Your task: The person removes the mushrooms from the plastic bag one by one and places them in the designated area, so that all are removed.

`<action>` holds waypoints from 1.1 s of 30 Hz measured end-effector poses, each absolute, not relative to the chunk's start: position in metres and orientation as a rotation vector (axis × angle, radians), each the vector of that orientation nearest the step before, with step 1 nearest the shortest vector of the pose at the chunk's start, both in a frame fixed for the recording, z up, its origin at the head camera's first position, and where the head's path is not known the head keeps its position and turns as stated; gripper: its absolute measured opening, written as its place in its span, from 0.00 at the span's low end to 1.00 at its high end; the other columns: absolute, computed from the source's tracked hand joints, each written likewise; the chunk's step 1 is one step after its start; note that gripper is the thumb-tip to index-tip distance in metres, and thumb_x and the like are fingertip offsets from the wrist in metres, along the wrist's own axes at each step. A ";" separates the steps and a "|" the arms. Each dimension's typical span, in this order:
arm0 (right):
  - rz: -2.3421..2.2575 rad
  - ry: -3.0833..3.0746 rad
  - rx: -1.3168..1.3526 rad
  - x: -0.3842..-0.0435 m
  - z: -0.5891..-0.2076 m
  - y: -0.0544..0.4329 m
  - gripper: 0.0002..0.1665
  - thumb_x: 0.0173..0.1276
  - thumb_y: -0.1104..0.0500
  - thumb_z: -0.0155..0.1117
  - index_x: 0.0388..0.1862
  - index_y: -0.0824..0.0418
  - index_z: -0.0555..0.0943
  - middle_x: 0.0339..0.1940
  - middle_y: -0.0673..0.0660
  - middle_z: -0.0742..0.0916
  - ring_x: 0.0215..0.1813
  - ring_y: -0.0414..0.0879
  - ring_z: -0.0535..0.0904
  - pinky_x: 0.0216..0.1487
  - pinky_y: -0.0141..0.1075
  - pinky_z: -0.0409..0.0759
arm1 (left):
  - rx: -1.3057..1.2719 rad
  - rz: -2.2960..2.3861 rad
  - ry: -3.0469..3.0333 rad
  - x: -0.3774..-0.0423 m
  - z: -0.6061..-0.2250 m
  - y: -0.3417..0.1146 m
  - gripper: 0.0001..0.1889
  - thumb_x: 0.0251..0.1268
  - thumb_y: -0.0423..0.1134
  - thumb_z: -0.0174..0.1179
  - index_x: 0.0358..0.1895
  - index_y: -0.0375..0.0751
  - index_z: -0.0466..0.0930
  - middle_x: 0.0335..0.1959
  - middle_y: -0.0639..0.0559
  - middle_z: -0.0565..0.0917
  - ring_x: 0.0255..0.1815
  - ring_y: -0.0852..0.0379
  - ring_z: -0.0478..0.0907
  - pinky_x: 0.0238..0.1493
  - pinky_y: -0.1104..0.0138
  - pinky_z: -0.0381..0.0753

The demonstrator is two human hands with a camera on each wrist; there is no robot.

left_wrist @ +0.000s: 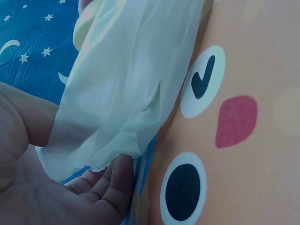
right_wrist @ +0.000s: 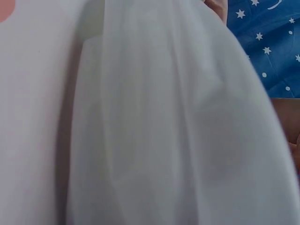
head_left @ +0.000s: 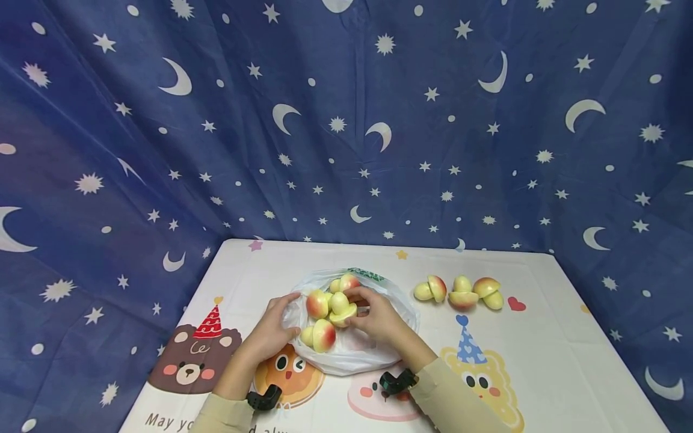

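A thin white plastic bag (head_left: 368, 358) lies spread on the table, with several yellow toy mushrooms with red-tinged caps in it. My left hand (head_left: 273, 325) curves round the bag's left edge, thumb and fingers set apart. In the left wrist view, the plastic hangs between the thumb and fingers of that left hand (left_wrist: 61, 187). Over the bag, my right hand (head_left: 376, 316) holds a mushroom (head_left: 340, 307) by its cap, stem upward. Close round it are other mushrooms (head_left: 323, 335), at the front and the back left. In the right wrist view, the bag (right_wrist: 154, 117) hides most of the right hand.
Three more toy mushrooms (head_left: 462, 293) lie in a row on the table, right of the bag. The white tablecloth (head_left: 552, 361) has printed cartoon figures. A dark blue curtain (head_left: 325, 120) with moons and stars stands behind and at both sides.
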State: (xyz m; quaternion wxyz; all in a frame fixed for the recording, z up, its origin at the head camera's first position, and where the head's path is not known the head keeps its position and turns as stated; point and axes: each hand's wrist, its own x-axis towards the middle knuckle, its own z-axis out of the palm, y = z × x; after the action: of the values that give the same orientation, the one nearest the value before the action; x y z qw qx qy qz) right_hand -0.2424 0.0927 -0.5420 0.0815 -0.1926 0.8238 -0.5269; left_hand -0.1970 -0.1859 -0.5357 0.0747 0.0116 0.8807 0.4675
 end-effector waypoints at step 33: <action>-1.780 2.428 -0.467 -0.232 -0.513 0.145 0.35 0.65 0.71 0.76 0.71 0.59 0.80 0.64 0.62 0.87 0.66 0.56 0.84 0.62 0.40 0.89 | 0.001 1.377 2.638 -0.196 -0.534 -0.184 0.41 0.66 0.27 0.68 0.83 0.48 0.65 0.79 0.34 0.64 0.83 0.25 0.61 0.80 0.28 0.58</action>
State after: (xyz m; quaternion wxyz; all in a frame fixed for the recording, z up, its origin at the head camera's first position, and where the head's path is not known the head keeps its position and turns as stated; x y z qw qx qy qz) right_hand -0.2320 0.1452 -0.5135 0.0476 -0.1531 0.7960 -0.5837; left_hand -0.1964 -0.1844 -0.5341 0.0826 0.0002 0.8834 0.4612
